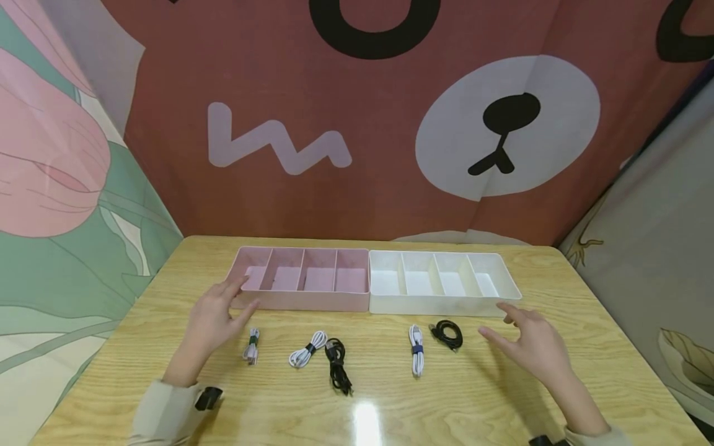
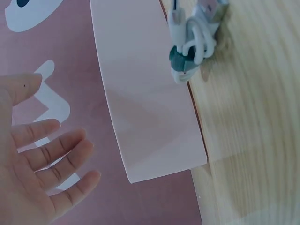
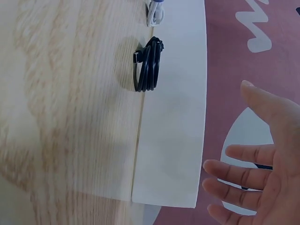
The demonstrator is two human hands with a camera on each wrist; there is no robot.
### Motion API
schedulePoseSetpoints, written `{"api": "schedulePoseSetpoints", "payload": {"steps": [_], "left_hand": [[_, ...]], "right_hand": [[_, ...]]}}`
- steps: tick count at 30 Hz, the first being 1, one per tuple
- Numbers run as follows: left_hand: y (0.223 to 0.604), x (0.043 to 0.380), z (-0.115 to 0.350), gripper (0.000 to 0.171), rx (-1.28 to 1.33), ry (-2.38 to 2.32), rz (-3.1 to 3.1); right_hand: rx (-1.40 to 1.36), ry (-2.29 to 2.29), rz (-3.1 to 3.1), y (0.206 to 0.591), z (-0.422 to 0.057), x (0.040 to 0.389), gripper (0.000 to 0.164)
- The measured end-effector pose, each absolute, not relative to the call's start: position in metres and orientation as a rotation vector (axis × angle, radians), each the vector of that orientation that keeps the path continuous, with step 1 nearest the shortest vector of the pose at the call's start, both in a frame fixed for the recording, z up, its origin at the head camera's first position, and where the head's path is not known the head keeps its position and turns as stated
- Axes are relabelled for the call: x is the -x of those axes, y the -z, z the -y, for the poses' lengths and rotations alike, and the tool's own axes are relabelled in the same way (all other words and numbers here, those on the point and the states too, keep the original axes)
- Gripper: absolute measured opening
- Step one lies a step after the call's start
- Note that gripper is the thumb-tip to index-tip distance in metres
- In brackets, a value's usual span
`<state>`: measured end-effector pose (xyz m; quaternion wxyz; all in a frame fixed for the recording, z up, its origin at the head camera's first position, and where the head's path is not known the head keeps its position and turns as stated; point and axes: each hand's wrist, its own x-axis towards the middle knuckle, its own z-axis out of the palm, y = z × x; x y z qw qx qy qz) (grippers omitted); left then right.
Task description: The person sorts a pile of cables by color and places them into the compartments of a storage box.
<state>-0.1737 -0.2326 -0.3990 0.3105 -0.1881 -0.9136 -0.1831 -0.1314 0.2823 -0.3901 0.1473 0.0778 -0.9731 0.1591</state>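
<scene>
My left hand (image 1: 214, 316) hovers by the left end of the pink divided box (image 1: 312, 301), fingers loosely spread and holding nothing. Near it on the table lies a small white cable with a green tie (image 1: 252, 347). My right hand (image 1: 532, 341) is held beside the right end of the white divided box (image 1: 435, 305), its fingers relaxed, with nothing in them. The coiled black cable (image 1: 448, 334) lies nearest to it, beside a white cable with a blue tie (image 1: 416, 350). Toward the middle are a white cable with a dark tie (image 1: 308, 349) and a bundled black cable (image 1: 338, 367).
Both boxes stand end to end along the back of the wooden table (image 1: 279, 415). Each has several compartments. A reddish-brown cloth with a cartoon face (image 1: 379, 186) hangs behind the table, and a floral curtain (image 1: 56, 248) hangs at the left.
</scene>
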Motion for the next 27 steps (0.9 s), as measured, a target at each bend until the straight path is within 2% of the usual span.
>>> {"api": "schedulePoseSetpoints", "payload": {"steps": [17, 27], "left_hand": [[0.399, 0.172, 0.245, 0.031, 0.384, 0.719, 2.465], [0.403, 0.177, 0.256, 0.035, 0.305, 0.823, 2.438]], "right_hand": [[-0.247, -0.727, 2.859, 0.388, -0.278, 0.13, 0.049], [-0.244, -0.804, 2.884, 0.391, -0.279, 0.131, 0.049]]}}
